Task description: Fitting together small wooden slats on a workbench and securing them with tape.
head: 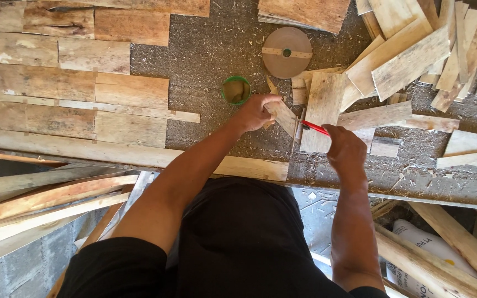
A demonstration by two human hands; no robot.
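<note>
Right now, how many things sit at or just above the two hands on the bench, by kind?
Red pencil, held in the right hand: 1
Small pale wood strip, held by the left hand: 1
Pale flat wooden board under the pencil tip: 1
Round green-rimmed cup: 1
Round brown wooden disc: 1
Total: 5

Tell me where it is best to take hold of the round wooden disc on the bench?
Grip the round wooden disc by its rim, from above: it lies flat on the sawdust-covered bench with its near and left edges free. A plank crowds its far side.
</note>
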